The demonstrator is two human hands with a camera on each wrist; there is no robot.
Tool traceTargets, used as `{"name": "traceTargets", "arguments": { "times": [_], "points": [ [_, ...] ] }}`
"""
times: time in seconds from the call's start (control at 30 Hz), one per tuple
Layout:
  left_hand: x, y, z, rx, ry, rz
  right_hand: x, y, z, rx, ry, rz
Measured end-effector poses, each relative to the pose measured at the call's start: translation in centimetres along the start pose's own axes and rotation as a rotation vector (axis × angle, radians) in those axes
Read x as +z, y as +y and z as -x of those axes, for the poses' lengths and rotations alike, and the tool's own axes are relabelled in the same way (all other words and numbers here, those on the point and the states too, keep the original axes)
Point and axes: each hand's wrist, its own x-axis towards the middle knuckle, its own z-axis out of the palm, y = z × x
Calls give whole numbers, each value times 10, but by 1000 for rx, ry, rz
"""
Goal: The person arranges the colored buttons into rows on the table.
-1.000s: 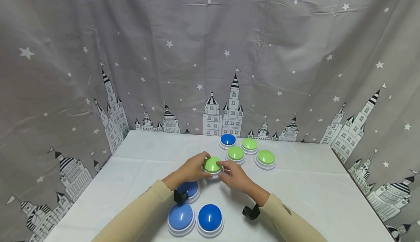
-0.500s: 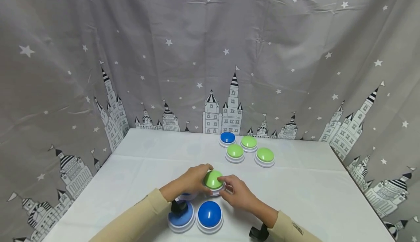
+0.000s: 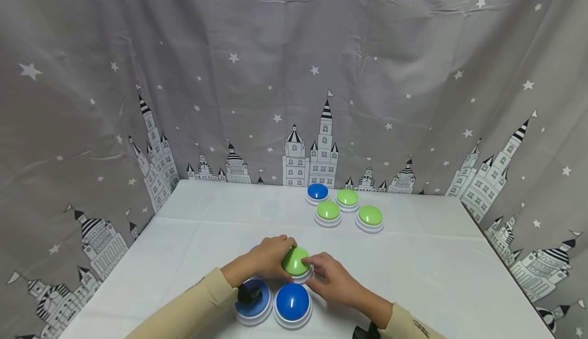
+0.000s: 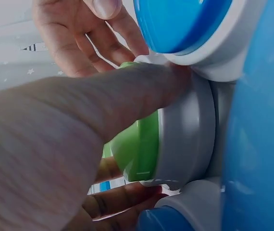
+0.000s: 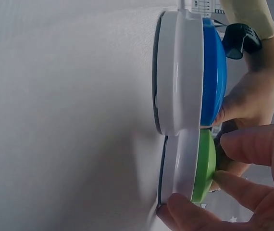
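A green dome push button (image 3: 295,261) with a white base stands between my two hands, right behind a blue push button (image 3: 292,302). My left hand (image 3: 268,259) grips it from the left; in the left wrist view its thumb lies on the white base (image 4: 187,130) and fingers show on the opposite side. My right hand (image 3: 334,281) holds the right side, fingertips on the base and against the green dome (image 5: 205,166). In the right wrist view the two white bases meet. A lighter blue push button (image 3: 257,308) sits under my left wrist; another blue one is mostly hidden by the left hand.
Farther back on the white table (image 3: 211,216) are a blue push button (image 3: 317,192) and three green push buttons, one of them rightmost (image 3: 370,216). Behind the table hangs a grey curtain (image 3: 257,89) printed with castles and stars.
Both hands have brought the green push button toward me, from near the back group to right behind the front blue buttons. The back group has stayed in place.
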Motion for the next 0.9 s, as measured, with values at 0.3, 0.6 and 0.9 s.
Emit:
{"name": "traceTargets", "arguments": {
  "times": [0.3, 0.6, 0.9],
  "points": [
    [-8, 2, -5, 6, -94, -55, -12, 9, -6, -55, -16, 82],
    [-43, 7, -36, -31, -214, 75, -41, 36, -33, 14, 79, 133],
    [-26, -7, -116, -84, 46, 208, -67, 64, -65, 121, 337, 262]
  ]
}}
